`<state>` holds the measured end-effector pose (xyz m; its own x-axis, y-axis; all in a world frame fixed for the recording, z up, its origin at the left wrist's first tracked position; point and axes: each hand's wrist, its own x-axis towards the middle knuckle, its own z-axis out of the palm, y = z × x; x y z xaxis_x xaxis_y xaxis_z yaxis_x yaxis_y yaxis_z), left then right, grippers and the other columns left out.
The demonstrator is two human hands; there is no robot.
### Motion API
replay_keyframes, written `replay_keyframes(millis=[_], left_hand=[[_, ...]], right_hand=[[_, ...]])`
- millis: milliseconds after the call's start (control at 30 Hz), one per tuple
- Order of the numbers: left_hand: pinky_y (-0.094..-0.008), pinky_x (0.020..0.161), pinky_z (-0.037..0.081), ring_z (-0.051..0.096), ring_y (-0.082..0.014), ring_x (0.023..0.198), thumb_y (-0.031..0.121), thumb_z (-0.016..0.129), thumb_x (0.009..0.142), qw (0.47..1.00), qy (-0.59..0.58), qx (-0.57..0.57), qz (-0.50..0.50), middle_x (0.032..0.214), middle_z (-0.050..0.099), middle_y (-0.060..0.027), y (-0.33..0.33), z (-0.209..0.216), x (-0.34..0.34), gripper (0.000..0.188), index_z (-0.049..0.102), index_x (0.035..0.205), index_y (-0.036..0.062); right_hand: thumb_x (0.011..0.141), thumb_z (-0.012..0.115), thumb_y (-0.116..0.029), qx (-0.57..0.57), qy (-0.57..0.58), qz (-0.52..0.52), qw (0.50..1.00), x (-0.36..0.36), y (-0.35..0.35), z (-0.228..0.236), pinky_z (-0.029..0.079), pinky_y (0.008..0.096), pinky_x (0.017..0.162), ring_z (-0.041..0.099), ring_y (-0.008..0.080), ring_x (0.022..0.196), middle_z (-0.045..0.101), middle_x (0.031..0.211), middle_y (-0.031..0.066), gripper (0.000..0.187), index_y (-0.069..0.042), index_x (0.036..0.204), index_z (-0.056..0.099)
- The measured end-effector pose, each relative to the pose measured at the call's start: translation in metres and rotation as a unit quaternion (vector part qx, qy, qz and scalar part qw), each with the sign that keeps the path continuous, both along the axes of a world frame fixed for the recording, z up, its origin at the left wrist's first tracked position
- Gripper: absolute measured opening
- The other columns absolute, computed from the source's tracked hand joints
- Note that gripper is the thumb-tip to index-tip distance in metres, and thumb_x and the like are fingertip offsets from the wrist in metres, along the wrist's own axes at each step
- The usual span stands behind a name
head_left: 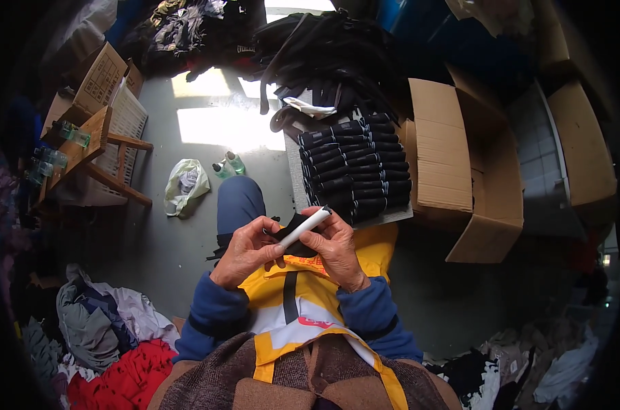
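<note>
Being clamped by both the left hand and right hand, the white band could be slid off the black sock if pinched unevenly.

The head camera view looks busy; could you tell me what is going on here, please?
A seated person holds a small black fabric piece with a white paper band around it, left hand and right hand gripping it together over a yellow apron. Ahead, rows of similar banded black pieces lie stacked on a board, beside an open cardboard box. Loose clothes are piled on the floor.
</note>
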<state>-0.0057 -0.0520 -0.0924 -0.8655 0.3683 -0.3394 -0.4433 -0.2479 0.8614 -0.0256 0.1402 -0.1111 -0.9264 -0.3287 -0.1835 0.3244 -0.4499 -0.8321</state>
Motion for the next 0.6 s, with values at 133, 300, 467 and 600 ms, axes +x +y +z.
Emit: replay_keyframes(millis=[133, 300, 467, 600], left_hand=[[-0.0192, 0.052, 0.046, 0.063, -0.0130, 0.069, 0.007, 0.064, 0.083, 0.998, 0.012, -0.054, 0.008, 0.080, 0.058, -0.0069, 0.0036, 0.0085, 0.0021, 0.026, 0.046, 0.102, 0.0021], [-0.0184, 0.051, 0.045, 0.062, -0.0121, 0.068, 0.007, 0.063, 0.084, 0.999, 0.043, -0.022, -0.011, 0.078, 0.057, -0.0055, -0.0003, 0.0063, 0.0041, 0.021, 0.046, 0.097, 0.0031], [-0.0178, 0.051, 0.044, 0.060, -0.0104, 0.066, 0.006, 0.061, 0.084, 0.999, 0.023, -0.019, -0.024, 0.078, 0.057, -0.0048, -0.0030, 0.0022, 0.0083, 0.019, 0.044, 0.093, 0.0042], [-0.0185, 0.051, 0.044, 0.060, -0.0101, 0.065, 0.004, 0.061, 0.084, 0.998, 0.020, -0.058, -0.004, 0.077, 0.057, -0.0036, 0.0032, 0.0103, 0.0087, 0.018, 0.046, 0.092, 0.0041]], right_hand=[[0.080, 0.066, 0.001, -0.025, 0.002, -0.024, 0.999, 0.0015, -0.0043, -0.0028, 0.050, 0.0244, 0.083, 0.057, 0.0113, 0.091, 0.058, 0.099, 0.0061, 0.033, -0.004, 0.110, 0.051], [0.081, 0.065, 0.002, -0.058, 0.013, -0.028, 0.998, 0.0040, -0.0059, -0.0029, 0.050, 0.0242, 0.084, 0.057, 0.0115, 0.092, 0.058, 0.100, 0.0062, 0.031, -0.005, 0.107, 0.051], [0.081, 0.064, 0.004, -0.052, 0.004, -0.051, 0.997, 0.0084, -0.0038, -0.0016, 0.050, 0.0234, 0.084, 0.057, 0.0116, 0.091, 0.057, 0.099, 0.0057, 0.029, -0.006, 0.106, 0.051], [0.081, 0.064, 0.003, -0.061, -0.013, -0.055, 0.996, 0.0073, -0.0018, -0.0028, 0.046, 0.0216, 0.082, 0.055, 0.0089, 0.088, 0.056, 0.098, 0.0030, 0.029, -0.006, 0.105, 0.051]])
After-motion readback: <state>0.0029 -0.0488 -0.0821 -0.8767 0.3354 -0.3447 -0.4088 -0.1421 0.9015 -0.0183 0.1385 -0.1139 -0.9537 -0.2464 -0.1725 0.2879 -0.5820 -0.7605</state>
